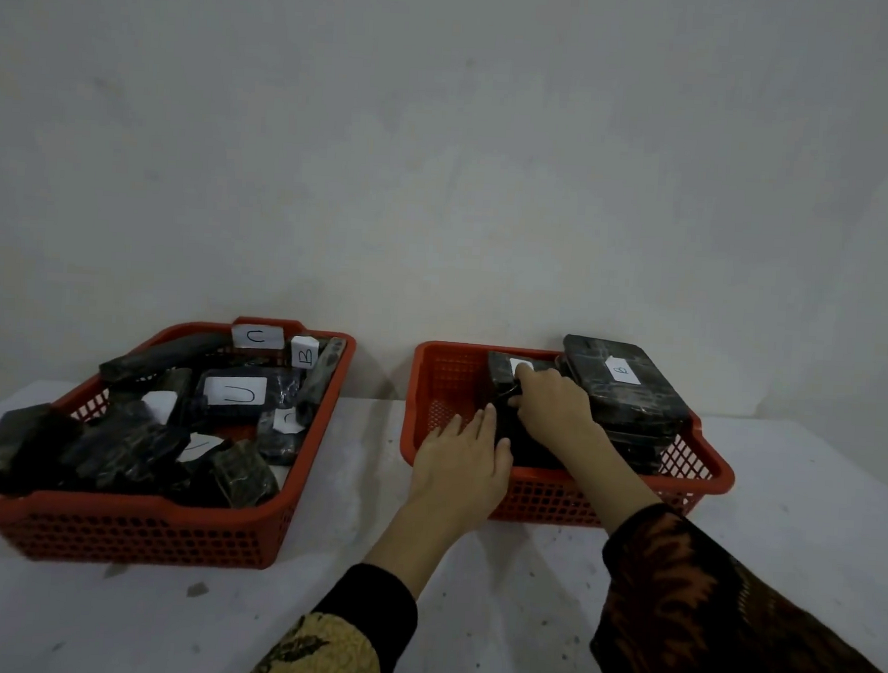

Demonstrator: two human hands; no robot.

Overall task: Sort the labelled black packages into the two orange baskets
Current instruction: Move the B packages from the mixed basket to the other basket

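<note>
A person is reaching with both hands into the right orange basket (450, 383) on a pale, speckled table (468, 610) set against a bare wall (441, 156). The right hand (552, 399) is lying curled over the top of a black package (501, 378) near the basket's middle, its fingers partly covering the white label; whether it is truly gripping or only pressing cannot be told. The left hand (464, 453) is resting with fingers straight and together against that package's near left side, crossing the basket's front rim. A stack of labelled black packages (629, 392) is filling the basket's right half, the top one rising above the back rim and bearing a handwritten label. The basket's left portion is showing bare mesh floor, leaving open room beside the hands.

The left orange basket (138, 531) is sitting well apart across a strip of bare tabletop, heaped with jumbled black packages (133, 443) whose labels are showing the letters U, C and B; several are leaning against the rim, and one at the far left is overhanging the edge. Open table is stretching in front of both baskets, where the patterned sleeves (726, 608) are entering.
</note>
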